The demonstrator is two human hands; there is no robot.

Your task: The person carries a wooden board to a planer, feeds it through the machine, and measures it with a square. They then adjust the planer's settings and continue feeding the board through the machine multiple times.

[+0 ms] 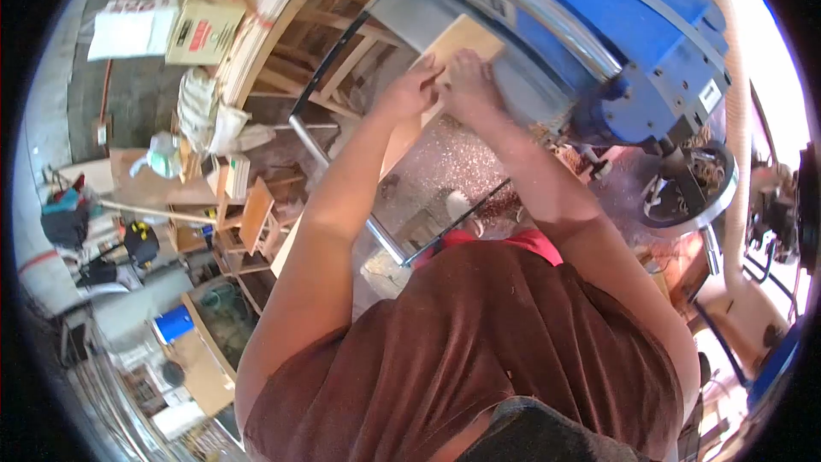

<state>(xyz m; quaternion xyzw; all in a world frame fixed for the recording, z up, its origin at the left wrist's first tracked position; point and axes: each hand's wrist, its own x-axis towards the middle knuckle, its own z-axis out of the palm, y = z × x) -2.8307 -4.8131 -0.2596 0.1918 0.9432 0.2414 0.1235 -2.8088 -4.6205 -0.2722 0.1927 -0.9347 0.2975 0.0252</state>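
Observation:
A pale wooden board (466, 35) lies slanted over the grey metal bed (416, 10) of a blue machine (633, 17). Its near part (400, 147) reaches back toward my body, below my hands. My left hand (413, 92) grips the board's left side, fingers pointing to the right. Close beside it, my right hand (468, 84) is on top of the board with its fingers bent against the wood. The undersides of both hands are hidden, so I cannot see the thumbs' hold clearly.
A handwheel (697, 188) juts out at the machine's right. A metal bar frame (310, 139) stands left of my legs. Wood shavings (462, 158) cover the floor. Stacked boards (248, 43), a cardboard box (202, 24) and wooden frames (256, 214) are on the left.

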